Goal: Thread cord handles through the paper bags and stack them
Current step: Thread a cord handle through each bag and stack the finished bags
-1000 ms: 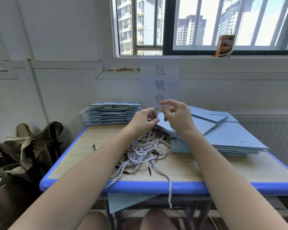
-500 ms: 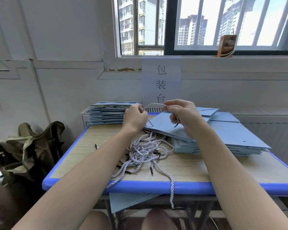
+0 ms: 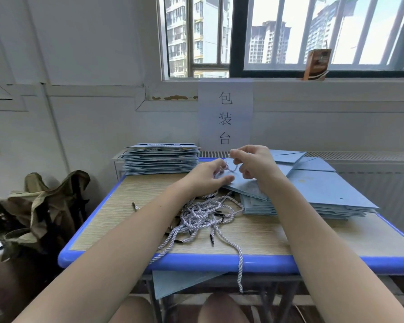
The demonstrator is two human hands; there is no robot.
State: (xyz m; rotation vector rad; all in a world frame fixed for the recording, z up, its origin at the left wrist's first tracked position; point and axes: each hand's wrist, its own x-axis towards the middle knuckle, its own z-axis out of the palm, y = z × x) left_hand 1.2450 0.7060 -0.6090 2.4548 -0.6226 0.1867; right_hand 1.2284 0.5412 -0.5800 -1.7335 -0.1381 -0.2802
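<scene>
Both hands working over top flat light-blue paper bag point(image 3: 247, 186) on rt pile. Left hand point(image 3: 204, 179) and right hand point(image 3: 254, 164) are each pinching, fingers curled, a short loop of grey-white twisted cord point(image 3: 231, 168) btwn them. Loose cords point(image 3: 203, 215) lying mid-table; finished bags point(image 3: 160, 159) stacked back left.

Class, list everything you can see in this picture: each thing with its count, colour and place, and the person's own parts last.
table: one, wood top, blue rim, centre
finished bag stack: one, blue, table's far left
unthreaded bag stack: one, blue, table's right
cord pile: several, grey-white, table's middle
held cord: one, grey-white, between the hands
wall sign: one, white, below the window
carton: one, brown, windowsill
cloth bag: one, olive, left of the table
left hand: pinches cord
right hand: pinches cord
</scene>
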